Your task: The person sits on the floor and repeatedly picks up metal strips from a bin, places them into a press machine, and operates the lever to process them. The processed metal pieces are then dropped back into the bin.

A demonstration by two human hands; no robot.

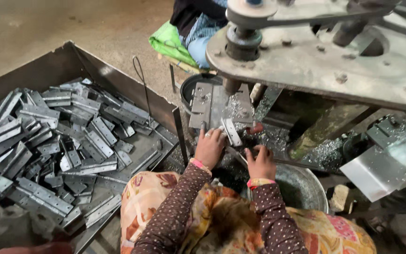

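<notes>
Bare concrete floor [48, 28] stretches behind a heavy grey press machine [316, 61], whose steel bed plate [214, 106] sits just under its round spindle. Both arms, in brown dotted sleeves, reach forward from the lap toward that bed plate. The left hand [209, 147] lies palm down at the plate's near edge, wrist straight, its fingers curled over a flat metal hinge strip [231, 132] that rests tilted on the plate. The right hand [261, 163] is just beside it and a little nearer the body, knuckles up, fingers bent closed around something small and dark; what it is cannot be told. Below the right hand stands a round metal basin [306, 188]. Left of the plate, a sheet-metal tray [118, 77] is heaped with grey hinge pieces [48, 141].
</notes>
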